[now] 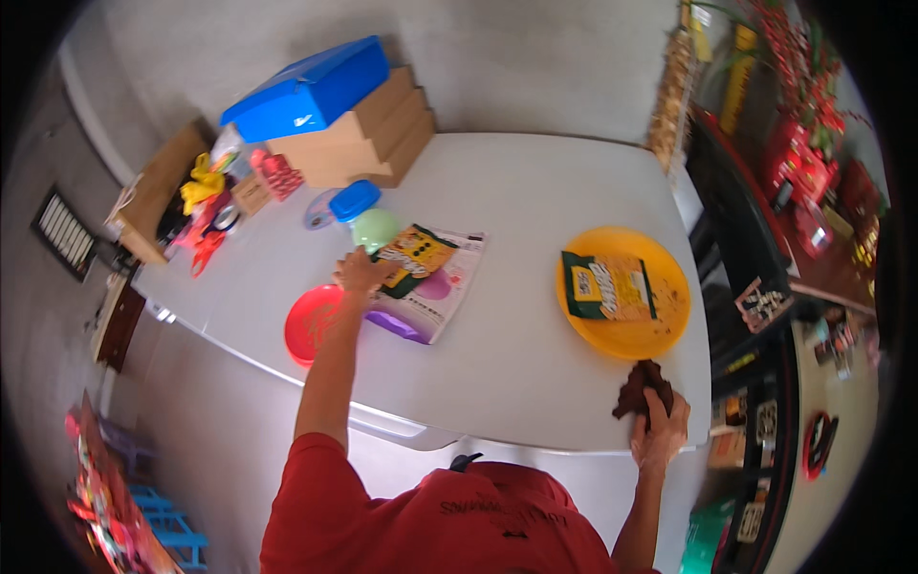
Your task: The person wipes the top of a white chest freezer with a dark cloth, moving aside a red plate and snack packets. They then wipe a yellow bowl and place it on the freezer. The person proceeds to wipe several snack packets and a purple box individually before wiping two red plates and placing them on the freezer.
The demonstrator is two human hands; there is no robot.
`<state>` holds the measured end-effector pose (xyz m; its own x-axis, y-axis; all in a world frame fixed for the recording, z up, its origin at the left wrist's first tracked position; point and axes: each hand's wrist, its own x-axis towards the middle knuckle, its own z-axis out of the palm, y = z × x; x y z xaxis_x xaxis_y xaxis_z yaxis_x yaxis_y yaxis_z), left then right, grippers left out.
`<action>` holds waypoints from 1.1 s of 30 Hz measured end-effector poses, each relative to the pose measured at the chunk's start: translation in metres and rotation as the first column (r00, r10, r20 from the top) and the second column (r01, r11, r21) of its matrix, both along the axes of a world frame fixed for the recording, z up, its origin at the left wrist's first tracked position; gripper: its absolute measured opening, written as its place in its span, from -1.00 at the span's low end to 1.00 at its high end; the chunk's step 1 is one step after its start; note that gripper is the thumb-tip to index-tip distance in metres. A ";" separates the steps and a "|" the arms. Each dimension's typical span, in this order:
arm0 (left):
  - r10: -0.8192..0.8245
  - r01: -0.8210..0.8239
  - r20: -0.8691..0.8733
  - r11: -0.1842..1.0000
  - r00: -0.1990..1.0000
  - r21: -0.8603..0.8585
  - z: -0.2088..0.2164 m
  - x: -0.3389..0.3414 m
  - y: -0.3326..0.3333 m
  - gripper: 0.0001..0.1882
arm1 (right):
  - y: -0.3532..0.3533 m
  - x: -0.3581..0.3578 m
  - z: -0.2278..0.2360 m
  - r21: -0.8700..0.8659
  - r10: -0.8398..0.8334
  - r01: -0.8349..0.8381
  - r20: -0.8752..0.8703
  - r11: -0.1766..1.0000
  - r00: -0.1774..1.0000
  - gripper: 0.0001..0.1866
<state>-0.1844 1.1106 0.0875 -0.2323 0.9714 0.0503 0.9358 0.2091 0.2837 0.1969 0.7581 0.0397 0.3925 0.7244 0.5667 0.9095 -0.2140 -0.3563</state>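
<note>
My left hand (361, 274) reaches over the table, its fingers closed at the left edge of a yellow and dark green snack packet (421, 253). That packet lies over a white and purple bag (449, 287). Just left of my forearm is a red plate (311, 320), partly covered by the arm. My right hand (662, 430) grips a crumpled dark brown cloth (643, 387) at the front right of the table. Beyond the cloth, a yellow plate (626, 340) carries a second snack packet (609, 287), and small brown crumbs show on its right side.
A pale green round container (374, 229) and a blue-lidded box (355, 200) stand behind my left hand. Cardboard boxes (382, 134) topped by a blue box (311, 86) rise at the back left. A wooden crate (158, 206) and bags sit far left; dark shelves (755, 421) flank the right.
</note>
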 end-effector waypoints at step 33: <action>-0.307 0.735 0.908 0.678 0.286 -0.002 -0.055 0.055 -0.147 -0.83 | 0.109 -0.199 -0.001 0.076 0.208 -0.217 0.106 0.973 0.972 -0.78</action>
<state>-0.1296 0.9640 0.0325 0.6167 0.7634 -0.1920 0.2472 0.0437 0.9680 -0.0022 0.8674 0.0392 0.1751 0.7317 0.6588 0.9618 0.0159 -0.2733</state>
